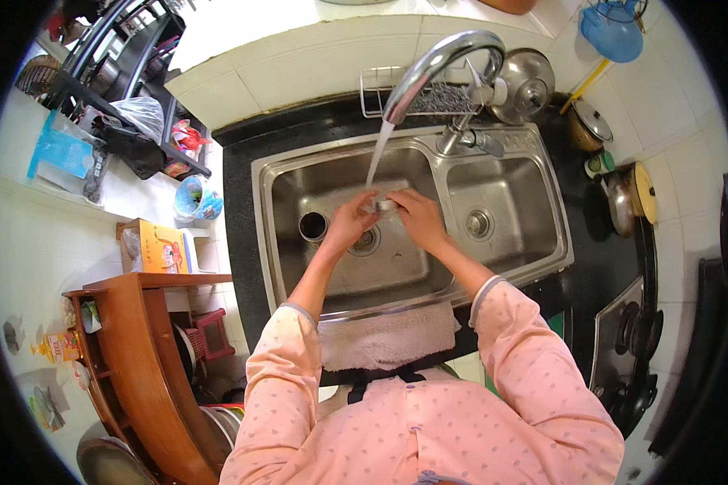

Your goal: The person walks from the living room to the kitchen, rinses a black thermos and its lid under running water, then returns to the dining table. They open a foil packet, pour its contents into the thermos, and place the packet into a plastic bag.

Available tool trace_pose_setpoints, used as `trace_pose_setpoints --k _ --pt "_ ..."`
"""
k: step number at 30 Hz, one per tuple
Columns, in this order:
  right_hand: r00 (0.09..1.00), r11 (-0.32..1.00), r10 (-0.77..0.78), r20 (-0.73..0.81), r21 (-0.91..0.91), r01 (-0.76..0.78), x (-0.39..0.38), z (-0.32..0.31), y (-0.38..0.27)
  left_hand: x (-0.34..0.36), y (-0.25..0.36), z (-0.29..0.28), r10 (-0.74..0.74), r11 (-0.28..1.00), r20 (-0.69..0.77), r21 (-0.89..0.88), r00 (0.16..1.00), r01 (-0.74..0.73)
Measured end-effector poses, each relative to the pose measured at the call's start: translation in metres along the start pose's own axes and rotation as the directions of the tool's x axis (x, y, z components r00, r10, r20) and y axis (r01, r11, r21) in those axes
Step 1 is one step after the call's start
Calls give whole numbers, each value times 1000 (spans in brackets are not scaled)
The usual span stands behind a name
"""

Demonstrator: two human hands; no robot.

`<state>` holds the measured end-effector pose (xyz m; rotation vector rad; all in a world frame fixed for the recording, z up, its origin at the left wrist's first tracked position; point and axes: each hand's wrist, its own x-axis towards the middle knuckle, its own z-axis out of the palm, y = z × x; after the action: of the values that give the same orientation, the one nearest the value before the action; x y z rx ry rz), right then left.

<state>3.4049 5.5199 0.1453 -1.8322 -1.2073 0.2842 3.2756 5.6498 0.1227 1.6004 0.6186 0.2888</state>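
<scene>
Both of my hands are over the left basin of a steel double sink (299, 275). My left hand (351, 218) and my right hand (419, 218) are closed on a small pale, silvery object (387, 205), too small to name, between their fingers. Water runs from the curved chrome faucet (461, 42) just beside my left fingers. A dark-mouthed metal cup (313, 227) stands in the basin left of my left hand. The right basin (510, 202) has a drain in its bottom.
A folded towel (384, 339) lies on the front counter edge. Behind are a wire rack (372, 89) and metal lid (526, 81); pots (619, 202) stand right, near a stove (611, 339). At left are a wooden cabinet (146, 364), blue bin (194, 194) and shelving (117, 81).
</scene>
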Motion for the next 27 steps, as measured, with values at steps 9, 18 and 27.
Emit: trace_pose_setpoints --k 9,18,27 --pt "968 941 235 -85 -228 -248 -148 -103 33 -42 -44 -52 177 532 -295 831 939 161" --pt "865 823 496 83 -363 -437 -156 -96 58 -40 -74 -64 -70 657 -358 686 931 313" --pt "827 784 558 64 -368 -500 -161 -90 56 -34 -93 -61 34 912 -370 392 928 123"
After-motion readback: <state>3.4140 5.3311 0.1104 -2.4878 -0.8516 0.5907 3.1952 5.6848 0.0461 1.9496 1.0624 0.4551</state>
